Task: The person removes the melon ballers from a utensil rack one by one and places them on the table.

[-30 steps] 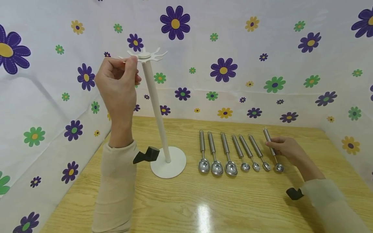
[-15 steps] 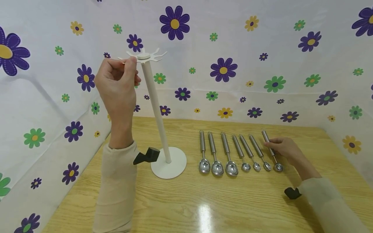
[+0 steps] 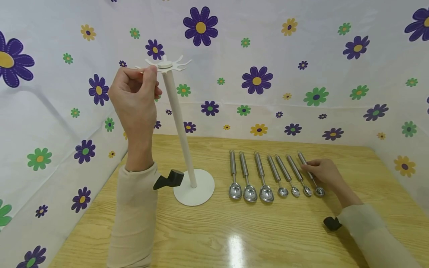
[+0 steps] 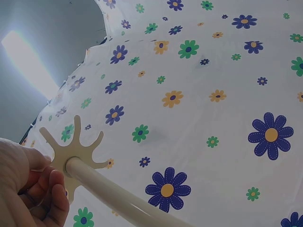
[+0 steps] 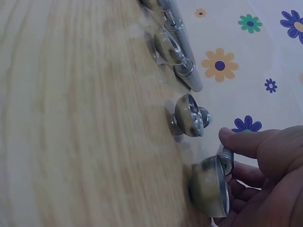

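A white stand point(image 3: 177, 111) with a round base and a branching hook top rises at the left of the table. My left hand point(image 3: 135, 91) pinches one branch of that hook top point(image 4: 73, 153) between thumb and fingers. At the right end of a row of steel scoops, my right hand point(image 3: 325, 171) grips a small round-bowled scoop point(image 3: 319, 191) by its handle. In the right wrist view its bowl point(image 5: 209, 186) hangs close over the wood, thumb at the neck. Nearest on its left lies another small scoop point(image 3: 307, 191), handle pointing away from me.
Several more scoops lie side by side to the left, including larger ones point(image 3: 266, 193) nearest the stand. The wooden table point(image 3: 187, 238) meets a flower-print cloth point(image 3: 221, 93) at the back and sides. Each sleeve carries a black wrist mount point(image 3: 332, 223).
My right hand has shifted left with the end scoop, bringing its handle nearer to the neighbouring one. The left hand keeps its pinch on the stand's branch.
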A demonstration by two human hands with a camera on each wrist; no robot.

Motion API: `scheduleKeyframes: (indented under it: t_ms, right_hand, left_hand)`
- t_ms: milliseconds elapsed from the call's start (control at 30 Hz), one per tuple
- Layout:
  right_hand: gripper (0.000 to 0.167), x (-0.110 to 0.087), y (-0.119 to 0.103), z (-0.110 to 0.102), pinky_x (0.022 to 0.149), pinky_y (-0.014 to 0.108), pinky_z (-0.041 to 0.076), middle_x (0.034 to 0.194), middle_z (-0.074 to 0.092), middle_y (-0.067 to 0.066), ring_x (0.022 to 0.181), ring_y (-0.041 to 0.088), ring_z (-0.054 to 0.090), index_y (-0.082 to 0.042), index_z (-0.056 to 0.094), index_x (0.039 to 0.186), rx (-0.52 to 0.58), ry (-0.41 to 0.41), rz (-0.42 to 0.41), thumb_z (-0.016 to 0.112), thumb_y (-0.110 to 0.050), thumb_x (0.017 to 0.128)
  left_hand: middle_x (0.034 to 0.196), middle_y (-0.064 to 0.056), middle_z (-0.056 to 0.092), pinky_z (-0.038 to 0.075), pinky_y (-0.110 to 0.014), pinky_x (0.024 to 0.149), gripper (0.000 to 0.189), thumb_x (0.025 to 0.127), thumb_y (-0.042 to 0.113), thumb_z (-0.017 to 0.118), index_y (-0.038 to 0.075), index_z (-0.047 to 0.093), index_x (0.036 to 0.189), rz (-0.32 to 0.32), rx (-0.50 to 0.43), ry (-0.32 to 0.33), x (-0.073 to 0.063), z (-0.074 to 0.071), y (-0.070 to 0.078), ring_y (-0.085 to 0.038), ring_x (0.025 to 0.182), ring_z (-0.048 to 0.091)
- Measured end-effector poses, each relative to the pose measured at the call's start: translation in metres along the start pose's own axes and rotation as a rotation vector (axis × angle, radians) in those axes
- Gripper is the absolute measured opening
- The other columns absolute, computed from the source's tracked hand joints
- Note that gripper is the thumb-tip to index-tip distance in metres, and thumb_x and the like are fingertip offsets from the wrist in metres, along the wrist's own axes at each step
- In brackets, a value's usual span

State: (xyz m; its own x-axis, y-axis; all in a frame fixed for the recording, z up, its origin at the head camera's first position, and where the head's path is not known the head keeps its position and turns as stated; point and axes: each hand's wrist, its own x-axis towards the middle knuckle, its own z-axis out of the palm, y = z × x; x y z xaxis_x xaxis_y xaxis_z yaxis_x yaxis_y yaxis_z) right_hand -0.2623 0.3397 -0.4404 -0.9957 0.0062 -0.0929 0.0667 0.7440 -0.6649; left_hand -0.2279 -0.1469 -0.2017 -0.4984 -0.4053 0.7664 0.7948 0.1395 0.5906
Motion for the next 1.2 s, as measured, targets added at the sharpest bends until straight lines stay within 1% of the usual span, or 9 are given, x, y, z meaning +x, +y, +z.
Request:
scheduleKeyframes:
  t_ms: [133, 300, 367, 533, 767, 900, 1000, 1067, 1200]
  right_hand:
    - [0.059, -0.001, 0.002, 0.003, 0.074, 0.035, 0.053, 0.124, 0.064, 0.035, 0.097, 0.035, 0.062, 0.016, 0.061, 0.128, -0.049, 0.035, -0.022, 0.067, -0.036, 0.102]
    - [0.054, -0.002, 0.003, 0.007, 0.079, 0.045, 0.055, 0.121, 0.065, 0.035, 0.098, 0.038, 0.065, 0.016, 0.064, 0.124, -0.075, 0.057, -0.042, 0.067, -0.033, 0.101]
    - [0.052, -0.003, 0.003, 0.007, 0.077, 0.043, 0.055, 0.12, 0.066, 0.034, 0.096, 0.037, 0.065, 0.016, 0.065, 0.123, -0.08, 0.066, -0.046, 0.068, -0.032, 0.101]
    - [0.05, -0.003, 0.003, 0.007, 0.069, 0.033, 0.051, 0.116, 0.067, 0.034, 0.088, 0.032, 0.064, 0.016, 0.066, 0.12, -0.09, 0.077, -0.041, 0.068, -0.03, 0.101]
    - [0.05, -0.001, 0.003, 0.008, 0.074, 0.039, 0.055, 0.117, 0.068, 0.033, 0.093, 0.036, 0.066, 0.015, 0.067, 0.12, -0.074, 0.08, -0.044, 0.068, -0.032, 0.101]
    - [0.054, -0.002, 0.003, 0.006, 0.071, 0.033, 0.053, 0.115, 0.069, 0.032, 0.093, 0.034, 0.066, 0.014, 0.067, 0.121, -0.067, 0.083, -0.036, 0.067, -0.036, 0.101]
    - [0.055, -0.004, 0.003, 0.003, 0.07, 0.032, 0.052, 0.114, 0.069, 0.03, 0.091, 0.033, 0.064, 0.013, 0.067, 0.122, -0.064, 0.093, -0.032, 0.064, -0.038, 0.103]
    - [0.057, -0.006, 0.003, 0.0, 0.073, 0.036, 0.054, 0.116, 0.068, 0.031, 0.094, 0.035, 0.064, 0.013, 0.065, 0.125, -0.051, 0.089, -0.031, 0.061, -0.04, 0.105]
    - [0.065, -0.013, -0.001, -0.01, 0.089, 0.054, 0.056, 0.129, 0.06, 0.036, 0.108, 0.045, 0.063, 0.014, 0.056, 0.136, 0.006, 0.044, -0.038, 0.051, -0.044, 0.108]
  left_hand:
    - [0.076, -0.001, 0.066, 0.059, -0.023, 0.068, 0.006, 0.098, 0.008, 0.071, 0.01, 0.069, 0.093, -0.002, -0.003, 0.0, 0.0, 0.0, 0.0, -0.013, 0.063, 0.063]
    - [0.077, -0.001, 0.066, 0.059, -0.023, 0.069, 0.005, 0.098, 0.009, 0.071, 0.011, 0.07, 0.093, -0.005, -0.002, 0.004, -0.001, 0.001, 0.0, -0.014, 0.064, 0.064]
    - [0.077, -0.001, 0.067, 0.059, -0.023, 0.069, 0.005, 0.098, 0.009, 0.071, 0.012, 0.07, 0.093, -0.005, -0.003, 0.004, -0.001, 0.002, 0.001, -0.014, 0.063, 0.064]
    - [0.076, -0.001, 0.066, 0.059, -0.023, 0.067, 0.006, 0.098, 0.009, 0.071, 0.011, 0.069, 0.093, -0.005, -0.006, -0.001, -0.001, 0.002, 0.001, -0.014, 0.063, 0.063]
    - [0.076, -0.002, 0.066, 0.059, -0.023, 0.067, 0.009, 0.098, 0.008, 0.07, 0.014, 0.07, 0.093, -0.01, -0.017, 0.004, -0.001, 0.002, 0.001, -0.014, 0.062, 0.062]
    - [0.077, -0.003, 0.067, 0.058, -0.023, 0.066, 0.007, 0.098, 0.008, 0.071, 0.012, 0.069, 0.093, -0.012, -0.025, 0.004, -0.001, 0.002, 0.0, -0.015, 0.062, 0.062]
    - [0.078, -0.004, 0.068, 0.058, -0.022, 0.066, 0.006, 0.098, 0.009, 0.071, 0.01, 0.07, 0.093, -0.012, -0.025, 0.006, -0.001, 0.003, 0.0, -0.015, 0.062, 0.062]
    - [0.078, -0.004, 0.068, 0.058, -0.022, 0.066, 0.006, 0.098, 0.009, 0.071, 0.012, 0.07, 0.092, -0.008, -0.014, 0.012, -0.001, 0.003, 0.0, -0.015, 0.063, 0.062]
    - [0.081, -0.002, 0.069, 0.057, -0.022, 0.066, 0.006, 0.098, 0.011, 0.073, 0.016, 0.071, 0.094, 0.006, 0.016, 0.017, -0.001, 0.003, -0.001, -0.015, 0.063, 0.062]
